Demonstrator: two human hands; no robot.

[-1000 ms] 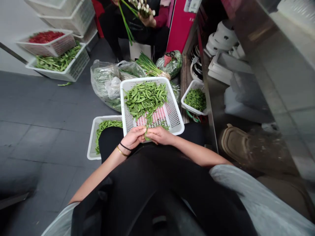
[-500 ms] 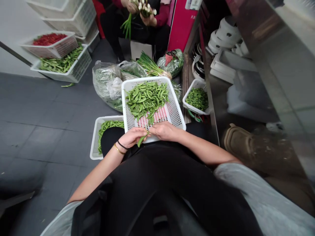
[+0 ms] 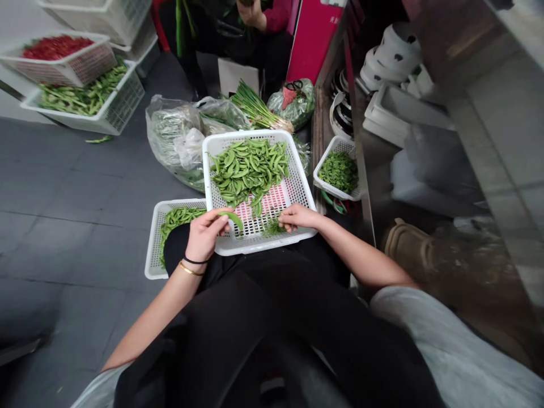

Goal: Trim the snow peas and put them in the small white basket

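Note:
A white slotted basket [image 3: 312, 207] rests on my lap with a heap of snow peas [image 3: 250, 170] toward its far side. My left hand [image 3: 203, 233] is at the basket's near left edge, its thumb and fingers pinched on a single snow pea pod [image 3: 234, 219]. Over the near right part of the basket is my right hand [image 3: 298, 217], fingers closed; whatever is between them is too small to tell. Just left of those fingertips lies a small pile of green trimmings [image 3: 272, 228].
Beside my left leg stands a second white basket [image 3: 153, 241] of green pods. Bagged greens [image 3: 170, 133] and scallions [image 3: 259, 107] lie beyond my basket. A small basket of leafy greens [image 3: 339, 171] is at right. Opposite, a co-worker's hand [image 3: 251, 12] shows.
My hands have moved apart. The left has gone left and up with the pod, the right to the right over the trimmings. The view has shifted slightly.

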